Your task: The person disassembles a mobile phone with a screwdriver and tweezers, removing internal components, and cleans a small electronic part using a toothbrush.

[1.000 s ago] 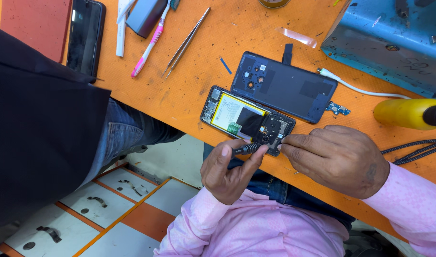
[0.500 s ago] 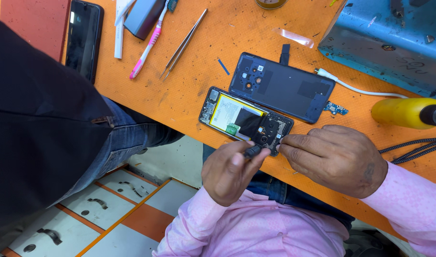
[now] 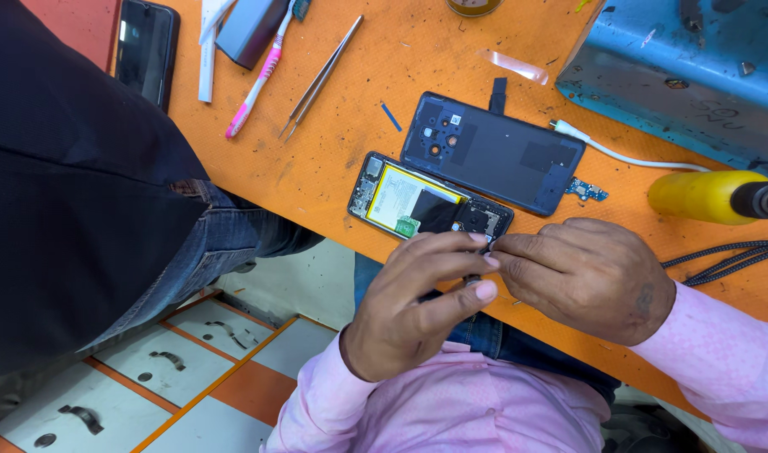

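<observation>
An opened phone [image 3: 417,204] with a pale yellow battery lies near the front edge of the orange bench [image 3: 317,176]. Its dark back cover [image 3: 493,151] lies just behind it. My left hand [image 3: 413,306] is curled around a small dark screwdriver [image 3: 470,280], which my fingers mostly hide. My right hand [image 3: 585,277] rests on the bench edge. Its pinched fingertips meet my left fingertips at the phone's lower right corner. I cannot see whether anything is between them.
A person in a dark jacket and jeans [image 3: 82,193] stands close on the left. Behind the phone lie tweezers [image 3: 321,77], a pink toothbrush [image 3: 258,80] and a black phone [image 3: 146,50]. On the right are a blue metal box [image 3: 686,67], a yellow-handled tool [image 3: 707,197], a white cable [image 3: 619,155] and a small circuit board [image 3: 587,190].
My left hand has lifted and closed over the screwdriver, so its fingertips now touch those of my right hand. The right hand and the phone have stayed put.
</observation>
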